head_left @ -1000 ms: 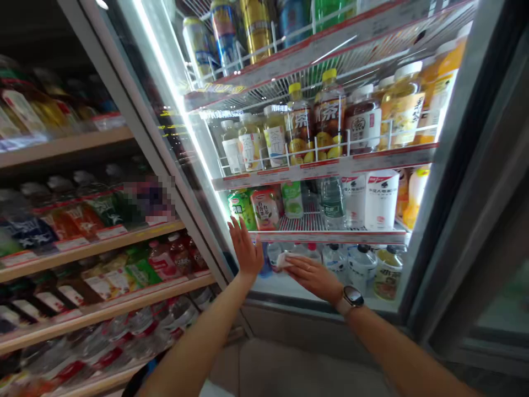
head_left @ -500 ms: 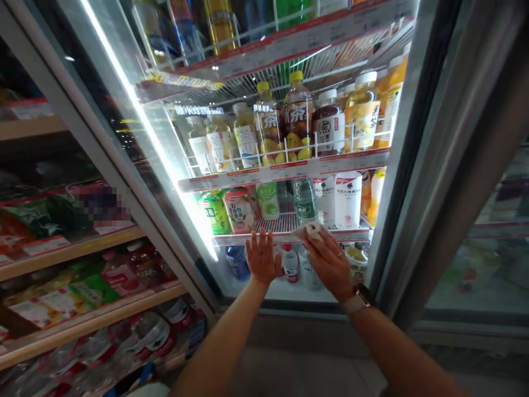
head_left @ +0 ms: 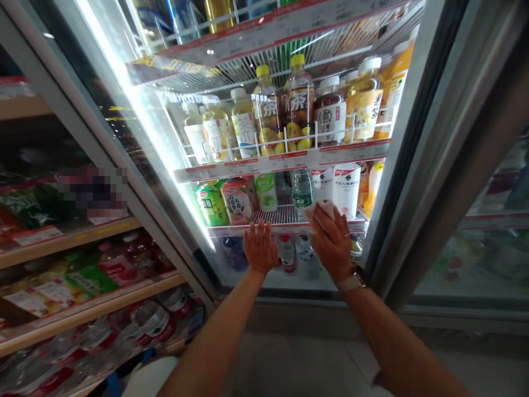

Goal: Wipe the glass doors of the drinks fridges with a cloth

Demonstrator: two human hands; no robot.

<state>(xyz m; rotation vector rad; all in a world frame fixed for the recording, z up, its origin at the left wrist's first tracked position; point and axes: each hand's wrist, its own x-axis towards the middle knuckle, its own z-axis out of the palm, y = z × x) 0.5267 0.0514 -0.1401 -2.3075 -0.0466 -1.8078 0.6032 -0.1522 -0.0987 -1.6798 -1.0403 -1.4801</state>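
Observation:
My left hand lies flat with fingers spread, apparently against the glass door of a lit drinks fridge. To its right, my right hand presses a crumpled pale cloth or tissue to the glass; part of it is hidden under the fingers. Behind the cloth, inside the fridge, stand a clear green-labelled bottle and white cartons. A red-capped bottle shows between the hands on the bottom level. A watch band circles my right wrist.
Tea and juice bottles line the wire shelf above. On the left, an open shelf unit holds packaged goods and bottles. The door's metal frame runs along the right, with another glass door beyond it.
My right hand has moved the cloth up and slightly right over the glass. My left hand stays spread at nearly the same place. The view has shifted a little.

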